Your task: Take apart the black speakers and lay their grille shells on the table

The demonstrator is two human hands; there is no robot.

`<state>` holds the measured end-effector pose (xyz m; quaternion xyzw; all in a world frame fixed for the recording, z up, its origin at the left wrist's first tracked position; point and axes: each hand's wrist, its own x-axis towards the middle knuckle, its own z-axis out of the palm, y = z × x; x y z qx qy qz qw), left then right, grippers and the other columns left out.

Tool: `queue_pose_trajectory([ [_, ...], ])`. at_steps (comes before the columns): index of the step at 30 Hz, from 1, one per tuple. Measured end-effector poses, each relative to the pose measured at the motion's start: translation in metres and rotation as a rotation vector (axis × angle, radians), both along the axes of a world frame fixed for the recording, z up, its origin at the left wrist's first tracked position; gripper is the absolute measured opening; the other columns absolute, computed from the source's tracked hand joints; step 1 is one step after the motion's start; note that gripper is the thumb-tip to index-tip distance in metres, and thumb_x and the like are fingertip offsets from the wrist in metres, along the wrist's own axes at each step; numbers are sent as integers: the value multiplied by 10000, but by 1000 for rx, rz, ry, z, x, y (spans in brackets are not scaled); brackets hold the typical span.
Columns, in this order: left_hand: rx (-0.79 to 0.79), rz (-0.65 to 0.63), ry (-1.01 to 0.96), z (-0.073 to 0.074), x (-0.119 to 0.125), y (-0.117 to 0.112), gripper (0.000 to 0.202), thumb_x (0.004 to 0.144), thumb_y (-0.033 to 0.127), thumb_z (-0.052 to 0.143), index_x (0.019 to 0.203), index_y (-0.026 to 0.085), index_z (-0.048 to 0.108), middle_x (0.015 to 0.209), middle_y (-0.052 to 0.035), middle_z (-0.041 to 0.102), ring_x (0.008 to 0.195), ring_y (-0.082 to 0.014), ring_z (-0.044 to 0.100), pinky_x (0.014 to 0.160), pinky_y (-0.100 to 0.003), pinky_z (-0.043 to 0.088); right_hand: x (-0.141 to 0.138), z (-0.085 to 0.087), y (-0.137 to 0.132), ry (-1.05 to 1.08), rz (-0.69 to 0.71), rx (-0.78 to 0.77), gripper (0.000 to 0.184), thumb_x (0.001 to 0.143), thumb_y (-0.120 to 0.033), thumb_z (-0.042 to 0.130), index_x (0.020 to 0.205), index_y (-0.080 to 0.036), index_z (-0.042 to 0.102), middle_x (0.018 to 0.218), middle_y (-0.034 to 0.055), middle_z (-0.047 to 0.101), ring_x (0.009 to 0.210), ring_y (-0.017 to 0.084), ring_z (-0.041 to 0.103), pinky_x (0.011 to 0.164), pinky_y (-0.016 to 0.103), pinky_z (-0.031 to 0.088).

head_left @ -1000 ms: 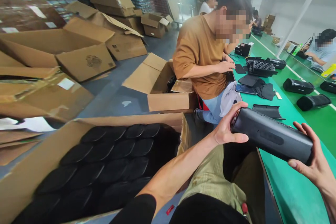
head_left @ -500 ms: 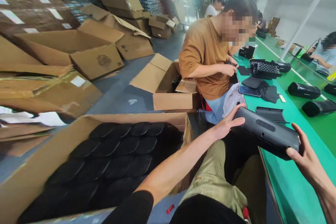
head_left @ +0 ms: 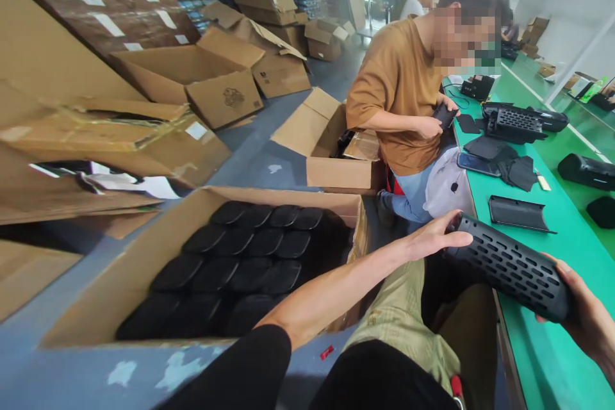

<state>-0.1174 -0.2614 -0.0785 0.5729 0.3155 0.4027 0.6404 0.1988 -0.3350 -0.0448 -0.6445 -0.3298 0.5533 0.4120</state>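
Note:
A black speaker housing (head_left: 514, 266) with a slotted grille facing up spans my two hands above the green table's edge. My left hand (head_left: 439, 237) grips its far left end, thumb laid along the top. Around the right end closes my right hand (head_left: 583, 304), some of its fingers hidden behind the housing. A curved black shell piece (head_left: 521, 213) lies on the table just beyond. To my left stands an open carton (head_left: 288, 195) packed with rows of black rounded pieces (head_left: 247, 243).
A co-worker in a brown shirt (head_left: 408, 70) sits ahead, handling a dark piece (head_left: 445, 115). Dark sheets (head_left: 521, 170), a phone (head_left: 478, 164) and a perforated housing (head_left: 516, 123) lie on the green table (head_left: 533, 346). Open cardboard boxes (head_left: 223, 99) stand on the floor at left.
The housing has rolled in my hands: its smooth side with an oval recess showed before, now its slotted grille shows. The view has swung left. The co-worker's dark piece is now visible.

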Motion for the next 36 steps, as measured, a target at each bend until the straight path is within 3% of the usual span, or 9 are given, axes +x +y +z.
queue_pose_trajectory([
  [7, -49, 77, 29, -16, 12, -7, 614, 760, 695, 802, 1041, 169, 657, 996, -37, 631, 997, -250, 588, 887, -354, 473, -9, 3, -8, 14, 17, -18, 629, 851, -696, 777, 1240, -211, 683, 832, 41, 734, 557, 205, 608, 413, 323, 536],
  [10, -171, 37, 15, -21, 15, -10, 784, 716, 688, 844, 1271, 174, 639, 1162, -73, 640, 1069, -274, 617, 942, -388, 500, 5, -1, -3, 7, 9, -55, 650, 834, -714, 778, 1219, -196, 697, 741, 32, 700, 522, 202, 589, 381, 314, 512],
  [14, -198, -63, -79, -23, 18, -15, 1059, 637, 520, 947, 1538, 223, 479, 1337, -97, 609, 1264, -303, 586, 1107, -427, 459, 27, -2, 2, -5, 10, -141, 725, 750, -638, 855, 1291, -195, 665, 873, 56, 765, 519, 238, 629, 376, 392, 550],
  [20, 13, 39, -61, -26, 36, -27, 958, 669, 557, 908, 1479, 219, 524, 1333, -106, 627, 1260, -336, 588, 1119, -488, 480, 44, -1, 4, -51, -67, -65, 736, 752, -625, 883, 1358, -257, 685, 949, 22, 766, 556, 197, 625, 402, 334, 549],
  [24, 142, 208, -51, -30, 60, -40, 991, 757, 587, 832, 1565, 201, 408, 1456, -160, 566, 1340, -362, 572, 1151, -522, 482, 33, -2, 4, 137, -352, 166, 622, 666, -637, 963, 1116, -285, 717, 1057, 22, 775, 849, 214, 733, 705, 328, 657],
  [27, 412, 460, 46, -43, 95, -47, 994, 796, 464, 812, 1617, 209, 314, 1501, -195, 504, 1394, -382, 542, 1177, -568, 471, 4, -10, 1, 360, -355, 249, 601, 680, -695, 940, 1033, -294, 663, 1004, 37, 768, 971, 275, 761, 892, 460, 650],
  [30, 739, 521, 123, -50, 136, -52, 1042, 738, 353, 855, 1626, 227, 323, 1522, -222, 465, 1420, -429, 524, 1147, -611, 502, -7, -18, 13, 221, -292, 199, 680, 732, -733, 862, 1183, -265, 661, 1047, 73, 780, 954, 317, 764, 845, 481, 652],
  [33, 841, 271, 73, -24, 151, -58, 894, 787, 489, 847, 1561, 229, 482, 1588, -238, 439, 1443, -454, 518, 1143, -635, 507, 34, -7, 29, -15, -463, 234, 723, 722, -662, 853, 1261, -245, 609, 985, 40, 766, 831, 274, 741, 725, 400, 645],
  [36, 743, -44, -228, 31, 122, -70, 458, 1013, 518, 562, 1346, 234, 697, 1384, -169, 668, 1311, -332, 650, 1140, -510, 538, 116, 23, 28, -205, -601, 228, 620, 789, -486, 848, 1295, -245, 581, 929, 15, 722, 742, 218, 685, 636, 327, 596],
])
